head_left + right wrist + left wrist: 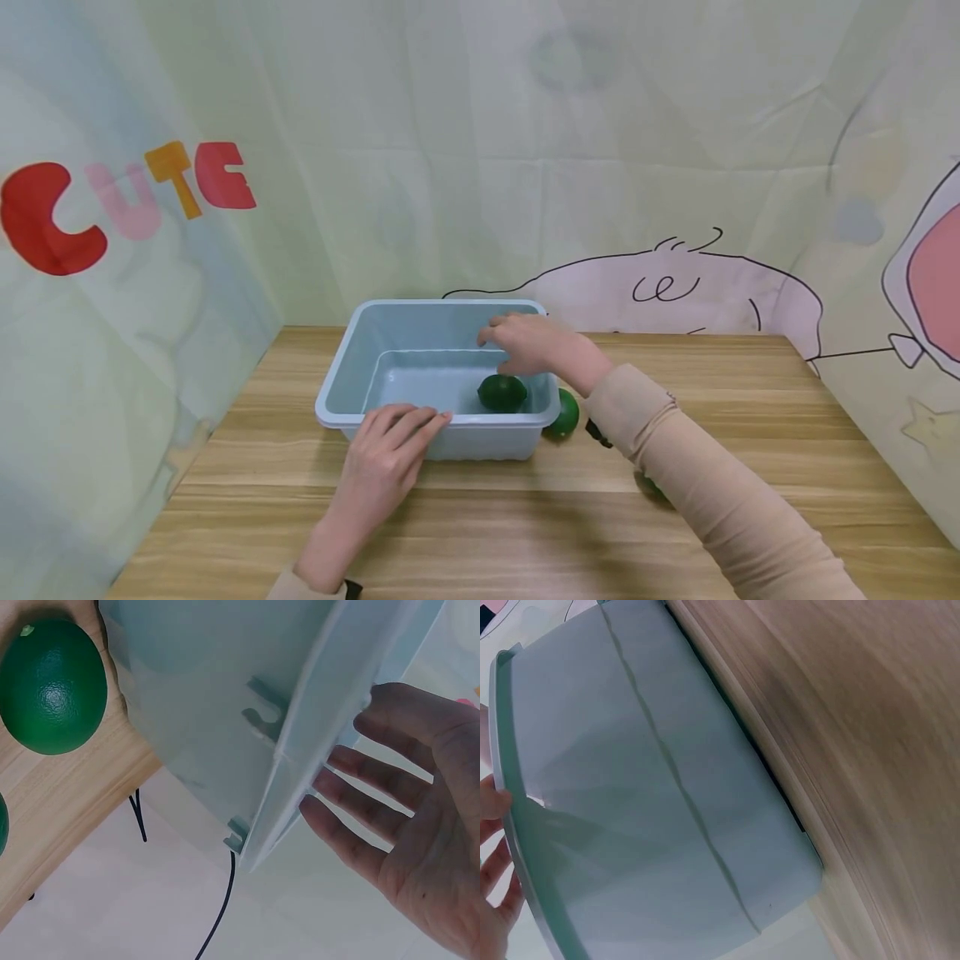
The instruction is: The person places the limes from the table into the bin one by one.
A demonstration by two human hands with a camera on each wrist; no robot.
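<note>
A light blue plastic basin point(465, 443) stands on the wooden table. My left hand point(386, 454) grips its near rim; in the left wrist view the thumb point(493, 804) lies against the outer side and the fingers are over the rim. One green lime point(501, 400) lies inside the basin, in the near right corner. Just above it, over the basin's right side, is my right hand point(528, 342), its fingers loosely spread and holding nothing. Outside, close to the right wall, sits a second lime point(566, 417), also large in the right wrist view.
Another green fruit point(651, 487) is mostly hidden under the right sleeve point(712, 475). The wooden table point(750, 400) extends to both sides of the basin. A printed curtain point(450, 167) hangs behind the table, and a dark cable point(225, 900) shows in the right wrist view.
</note>
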